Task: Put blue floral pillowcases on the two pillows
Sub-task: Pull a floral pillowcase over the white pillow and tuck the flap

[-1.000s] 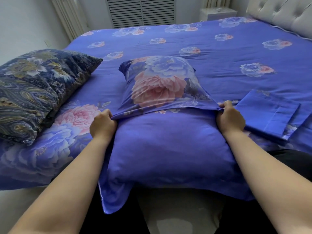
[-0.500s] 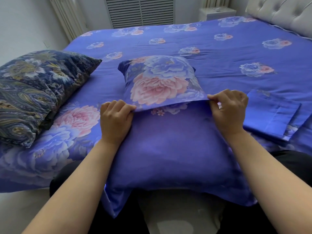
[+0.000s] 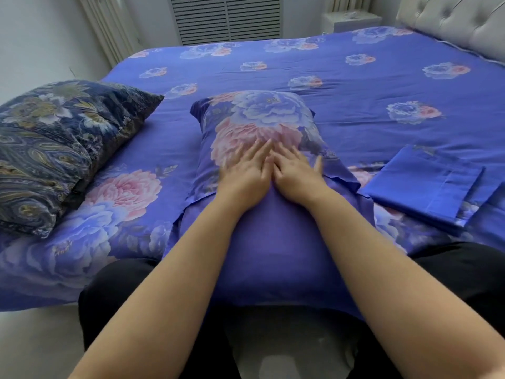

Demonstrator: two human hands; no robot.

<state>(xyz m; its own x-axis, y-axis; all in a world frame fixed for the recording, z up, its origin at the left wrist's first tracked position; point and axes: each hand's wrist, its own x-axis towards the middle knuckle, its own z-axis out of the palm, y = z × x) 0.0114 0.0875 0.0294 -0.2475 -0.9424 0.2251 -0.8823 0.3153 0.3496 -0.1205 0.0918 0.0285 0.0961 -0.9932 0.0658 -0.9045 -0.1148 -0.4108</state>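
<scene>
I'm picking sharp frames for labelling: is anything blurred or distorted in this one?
Head view: the fingers of the left hand and right hand are motion-blurred on the pillow; the rest is sharp. Wide-angle distortion bends the bed edges. Light is soft and even, without glare.

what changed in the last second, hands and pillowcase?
Both hands let go of the pillowcase's open edge and moved inward and forward. The left hand and right hand now lie flat, side by side, on the floral face of the blue floral pillowcase. The dark paisley pillow and folded pillowcase stayed put.
</scene>
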